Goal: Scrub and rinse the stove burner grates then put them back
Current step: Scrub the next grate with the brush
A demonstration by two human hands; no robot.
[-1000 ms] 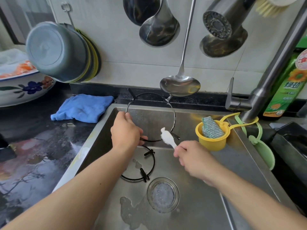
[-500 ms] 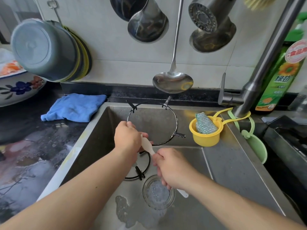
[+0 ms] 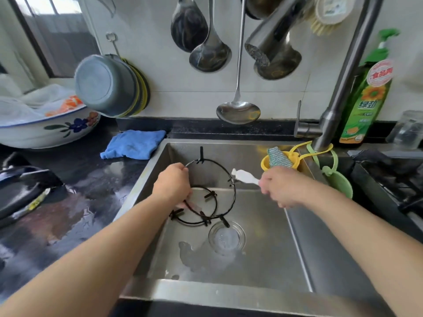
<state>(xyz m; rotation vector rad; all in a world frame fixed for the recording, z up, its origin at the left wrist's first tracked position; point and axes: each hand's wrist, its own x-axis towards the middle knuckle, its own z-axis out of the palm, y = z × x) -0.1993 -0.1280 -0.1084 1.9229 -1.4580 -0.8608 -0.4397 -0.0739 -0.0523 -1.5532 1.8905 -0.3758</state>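
Inside the steel sink [image 3: 270, 289], my left hand [image 3: 172, 184] grips the left rim of a large black wire burner grate [image 3: 233, 191] and holds it tilted upright against the back wall. A smaller black grate [image 3: 214, 203] lies flat on the sink floor under it, near the drain [image 3: 226, 237]. My right hand [image 3: 280, 186] grips the handle of a white brush [image 3: 243, 176], whose head touches the large grate's right rim.
A yellow cup holding a scouring pad [image 3: 278, 156] hangs at the sink's back right by the faucet [image 3: 336, 104]. A green dish soap bottle [image 3: 366, 97] stands behind. A blue cloth [image 3: 135, 144] lies on the wet black counter. Ladles hang on the wall.
My right hand has moved the brush from the grate's lower left, beside my left hand, across to its right rim. The left hand keeps its hold on the large grate.
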